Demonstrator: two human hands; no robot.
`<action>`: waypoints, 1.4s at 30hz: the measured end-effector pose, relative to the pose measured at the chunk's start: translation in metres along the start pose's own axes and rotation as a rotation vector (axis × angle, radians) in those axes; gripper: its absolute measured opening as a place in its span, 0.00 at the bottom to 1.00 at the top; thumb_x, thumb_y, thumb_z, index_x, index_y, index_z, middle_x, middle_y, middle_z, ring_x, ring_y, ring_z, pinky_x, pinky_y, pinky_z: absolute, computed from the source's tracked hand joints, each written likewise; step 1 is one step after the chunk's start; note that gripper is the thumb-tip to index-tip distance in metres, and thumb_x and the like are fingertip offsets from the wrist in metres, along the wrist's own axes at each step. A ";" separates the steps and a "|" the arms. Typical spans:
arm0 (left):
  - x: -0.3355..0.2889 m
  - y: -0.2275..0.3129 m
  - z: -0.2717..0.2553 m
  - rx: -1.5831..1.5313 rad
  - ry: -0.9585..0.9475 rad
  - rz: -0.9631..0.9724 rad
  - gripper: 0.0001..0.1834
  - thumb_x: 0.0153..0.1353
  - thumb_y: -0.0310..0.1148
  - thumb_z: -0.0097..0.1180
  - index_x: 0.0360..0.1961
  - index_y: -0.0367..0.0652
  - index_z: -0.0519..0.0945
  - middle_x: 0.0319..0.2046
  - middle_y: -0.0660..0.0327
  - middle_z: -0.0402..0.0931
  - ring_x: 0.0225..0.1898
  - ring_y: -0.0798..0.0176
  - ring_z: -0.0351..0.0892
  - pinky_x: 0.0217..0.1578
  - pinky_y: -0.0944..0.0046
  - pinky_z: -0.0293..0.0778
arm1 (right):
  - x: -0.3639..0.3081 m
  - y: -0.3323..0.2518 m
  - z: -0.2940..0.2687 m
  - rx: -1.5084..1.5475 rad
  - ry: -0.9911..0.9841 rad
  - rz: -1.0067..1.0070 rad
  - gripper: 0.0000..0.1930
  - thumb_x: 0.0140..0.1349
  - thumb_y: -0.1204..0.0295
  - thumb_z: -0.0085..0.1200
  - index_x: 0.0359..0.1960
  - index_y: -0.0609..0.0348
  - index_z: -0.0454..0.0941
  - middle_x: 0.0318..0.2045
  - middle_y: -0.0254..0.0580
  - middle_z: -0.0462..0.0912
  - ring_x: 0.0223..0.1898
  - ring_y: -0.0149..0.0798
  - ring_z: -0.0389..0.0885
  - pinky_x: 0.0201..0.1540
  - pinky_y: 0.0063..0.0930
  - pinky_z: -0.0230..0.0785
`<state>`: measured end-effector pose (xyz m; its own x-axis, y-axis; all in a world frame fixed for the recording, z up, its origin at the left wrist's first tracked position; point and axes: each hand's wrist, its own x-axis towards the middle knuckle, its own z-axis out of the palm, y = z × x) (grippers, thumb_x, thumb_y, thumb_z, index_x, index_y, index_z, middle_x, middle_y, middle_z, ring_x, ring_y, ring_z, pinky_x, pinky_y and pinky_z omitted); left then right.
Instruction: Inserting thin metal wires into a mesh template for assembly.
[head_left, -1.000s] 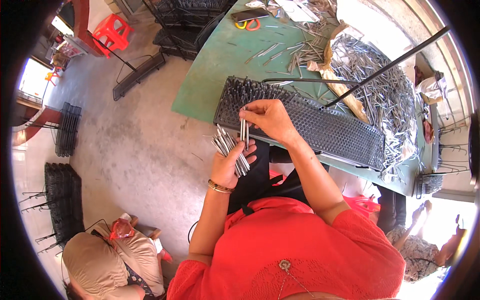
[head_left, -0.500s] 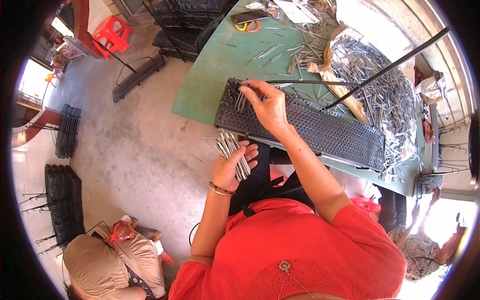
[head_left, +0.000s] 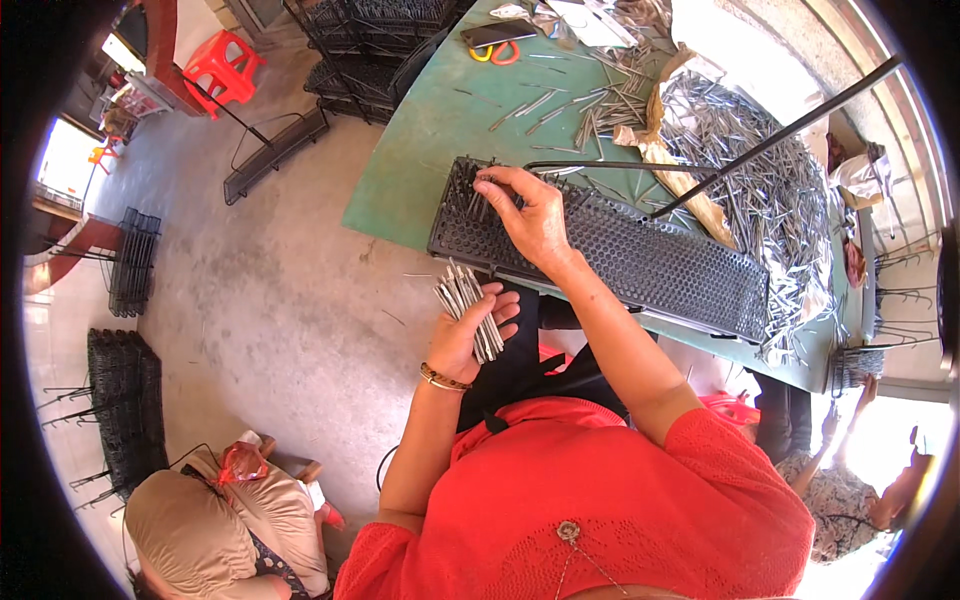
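A bundle of thin silvery metal rods (head_left: 468,310) lies across my left hand (head_left: 468,335), gripped under the thumb. This hand is closed on them in front of my body, just off the table's near edge. My right hand (head_left: 530,215) pinches with thumb and forefinger at the left end of a long black perforated rack (head_left: 660,255). A slim rod seems to be at the fingertips, partly hidden among rods standing in the holes there. Most of the rack's holes to the right hold no rods. A black bar handle (head_left: 780,130) rises from the rack.
On the green table (head_left: 400,180) lie a large heap of loose rods (head_left: 770,190), brown paper (head_left: 700,205), scissors (head_left: 506,53) and a dark phone (head_left: 498,33). Black racks (head_left: 125,410) stand on the floor at left. Two people are nearby, lower left and lower right.
My right hand has shifted slightly down and left, its fingertips lower at the rack's left end. The left hand with the rods has barely moved.
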<state>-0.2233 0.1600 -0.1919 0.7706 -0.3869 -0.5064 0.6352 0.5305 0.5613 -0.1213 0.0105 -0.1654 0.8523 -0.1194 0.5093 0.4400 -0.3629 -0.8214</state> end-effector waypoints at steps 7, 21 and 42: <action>0.000 -0.001 -0.001 -0.015 0.002 -0.005 0.15 0.62 0.29 0.53 0.49 0.38 0.73 0.43 0.52 0.79 0.41 0.60 0.81 0.38 0.61 0.81 | -0.003 0.003 0.003 -0.112 -0.065 -0.197 0.10 0.54 0.75 0.61 0.39 0.57 0.81 0.34 0.42 0.83 0.35 0.42 0.80 0.37 0.31 0.72; 0.000 -0.010 0.010 0.028 -0.041 -0.057 0.15 0.63 0.29 0.52 0.50 0.36 0.73 0.42 0.52 0.79 0.41 0.60 0.81 0.37 0.62 0.81 | -0.004 0.002 0.008 -0.286 -0.091 -0.412 0.12 0.51 0.77 0.61 0.39 0.57 0.81 0.40 0.38 0.79 0.41 0.43 0.77 0.42 0.34 0.66; 0.002 0.004 0.004 -0.033 -0.180 -0.076 0.18 0.64 0.28 0.48 0.55 0.36 0.67 0.48 0.47 0.75 0.47 0.55 0.78 0.44 0.56 0.79 | -0.022 -0.016 -0.015 -0.266 -0.056 -0.261 0.10 0.52 0.72 0.62 0.36 0.60 0.82 0.34 0.40 0.80 0.36 0.42 0.78 0.41 0.32 0.68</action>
<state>-0.2189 0.1588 -0.1878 0.7192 -0.5536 -0.4198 0.6921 0.5178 0.5029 -0.1517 0.0048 -0.1595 0.7386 0.0572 0.6717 0.5618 -0.6030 -0.5664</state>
